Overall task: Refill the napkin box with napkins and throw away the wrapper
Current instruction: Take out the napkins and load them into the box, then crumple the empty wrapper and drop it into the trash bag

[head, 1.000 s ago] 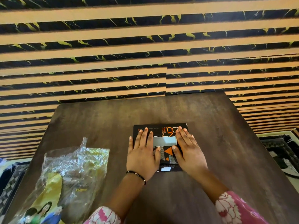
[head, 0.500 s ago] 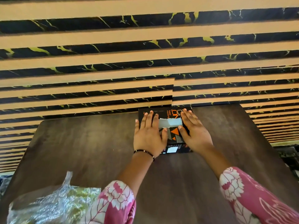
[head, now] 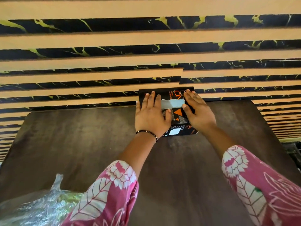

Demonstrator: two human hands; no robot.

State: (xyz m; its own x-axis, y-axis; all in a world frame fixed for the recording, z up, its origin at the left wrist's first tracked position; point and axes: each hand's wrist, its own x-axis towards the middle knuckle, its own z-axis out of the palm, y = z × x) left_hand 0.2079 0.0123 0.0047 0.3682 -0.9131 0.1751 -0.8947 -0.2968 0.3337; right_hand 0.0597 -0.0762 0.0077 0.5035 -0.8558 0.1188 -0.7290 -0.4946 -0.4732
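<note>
A black napkin box [head: 176,115] with orange print lies at the far edge of the dark wooden table [head: 81,136], its far end reaching past that edge. A white napkin [head: 172,103] shows in the slot on top. My left hand [head: 151,116] lies on the box's left side with its fingers spread. My right hand [head: 200,113] covers the right side. Both hold the box between them. The crumpled clear plastic wrapper [head: 40,207] lies at the near left corner, partly behind my left sleeve.
A wall of tan and black-and-yellow marbled stripes [head: 146,54] rises right behind the table's far edge. A dark patterned surface [head: 293,150] shows past the table's right side.
Both hands have slid the napkin box away from me, from the middle of the table to its far edge. The wrapper stays at the near left.
</note>
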